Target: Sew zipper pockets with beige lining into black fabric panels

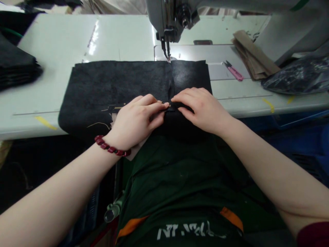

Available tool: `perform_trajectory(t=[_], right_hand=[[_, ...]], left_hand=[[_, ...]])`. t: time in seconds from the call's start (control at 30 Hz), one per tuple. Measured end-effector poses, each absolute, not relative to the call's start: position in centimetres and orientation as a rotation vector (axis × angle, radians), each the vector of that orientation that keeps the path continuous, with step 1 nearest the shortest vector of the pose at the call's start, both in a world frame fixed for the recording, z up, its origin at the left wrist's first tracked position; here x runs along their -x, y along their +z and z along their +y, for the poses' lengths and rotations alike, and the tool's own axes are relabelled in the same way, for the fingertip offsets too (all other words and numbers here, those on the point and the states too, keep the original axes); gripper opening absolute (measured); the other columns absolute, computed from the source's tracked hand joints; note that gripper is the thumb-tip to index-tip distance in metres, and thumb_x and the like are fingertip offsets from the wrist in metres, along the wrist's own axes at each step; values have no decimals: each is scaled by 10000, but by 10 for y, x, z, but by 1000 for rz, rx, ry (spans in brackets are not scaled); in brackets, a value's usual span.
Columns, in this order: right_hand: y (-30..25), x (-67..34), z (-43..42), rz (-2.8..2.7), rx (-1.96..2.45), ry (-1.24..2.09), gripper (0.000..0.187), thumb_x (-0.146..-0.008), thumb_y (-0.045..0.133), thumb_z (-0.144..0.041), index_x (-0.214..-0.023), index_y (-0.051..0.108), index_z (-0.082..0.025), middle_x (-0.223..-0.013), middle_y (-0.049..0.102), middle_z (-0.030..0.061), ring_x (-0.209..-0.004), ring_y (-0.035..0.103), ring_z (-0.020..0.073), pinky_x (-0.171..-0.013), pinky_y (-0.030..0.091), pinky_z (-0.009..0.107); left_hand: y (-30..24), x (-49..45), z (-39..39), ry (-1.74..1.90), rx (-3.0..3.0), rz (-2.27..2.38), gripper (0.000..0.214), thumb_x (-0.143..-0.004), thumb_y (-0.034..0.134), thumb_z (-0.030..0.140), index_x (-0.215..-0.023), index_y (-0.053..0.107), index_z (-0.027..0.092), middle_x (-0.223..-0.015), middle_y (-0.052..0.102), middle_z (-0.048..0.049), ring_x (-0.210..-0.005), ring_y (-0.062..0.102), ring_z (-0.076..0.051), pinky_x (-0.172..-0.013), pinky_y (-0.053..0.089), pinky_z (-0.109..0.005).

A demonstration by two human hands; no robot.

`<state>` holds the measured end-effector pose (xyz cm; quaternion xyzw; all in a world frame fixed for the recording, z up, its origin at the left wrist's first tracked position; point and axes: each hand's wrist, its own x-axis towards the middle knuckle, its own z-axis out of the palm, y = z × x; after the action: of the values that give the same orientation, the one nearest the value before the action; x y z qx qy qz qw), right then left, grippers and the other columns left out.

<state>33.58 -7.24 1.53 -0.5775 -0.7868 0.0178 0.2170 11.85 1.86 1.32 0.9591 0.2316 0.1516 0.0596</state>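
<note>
Green apron (180,178); L hand (136,120), R hand (203,108) pinch fuzzy felt (115,82).

Only 1 line of writing shows: white lettering (191,230) across the dark green apron (180,171) near the lower edge. It stands upside down, creased and blurred, so no character reads with certainty.

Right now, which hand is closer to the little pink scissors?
Right. The right hand holds dark fabric left of the pink-handled metal snips; the left hand is farther left.
</note>
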Motion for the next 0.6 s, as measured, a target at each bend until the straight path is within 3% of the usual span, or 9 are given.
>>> perform_trajectory(t=[0.13, 0.33, 0.6], right_hand=[[15, -334, -64, -2253, 1572, 30, 243, -937, 570, -177, -1169, 642, -163, -1192, 664, 88, -1117, 575, 268, -935, 382, 406], [15, -336, -52, -2325, 1579, 6, 259, -1019, 449, -239, -1032, 695, -158, -1001, 704, 54, -990, 618, 223, -896, 409, 389], [23, -345, -43, -2387, 1524, 81, 261, -990, 478, -214, -1025, 735, -183, -969, 717, 26, -961, 656, 219, -877, 454, 391]], left_hand=[[16, -118, 17, 400, -2920, 728, 339, -981, 492, 399, -1239, 666, 263, -1129, 647, -50, -1037, 618, -258, -902, 507, -389], [16, -117, 16, 417, -2912, 714, 373, -986, 473, 402, -1288, 644, 266, -1146, 633, -58, -1054, 605, -260, -921, 500, -390], [13, -113, 14, 374, -2961, 668, 416, -977, 486, 372, -1361, 585, 248, -1221, 595, -77, -1109, 568, -275, -967, 483, -412]])
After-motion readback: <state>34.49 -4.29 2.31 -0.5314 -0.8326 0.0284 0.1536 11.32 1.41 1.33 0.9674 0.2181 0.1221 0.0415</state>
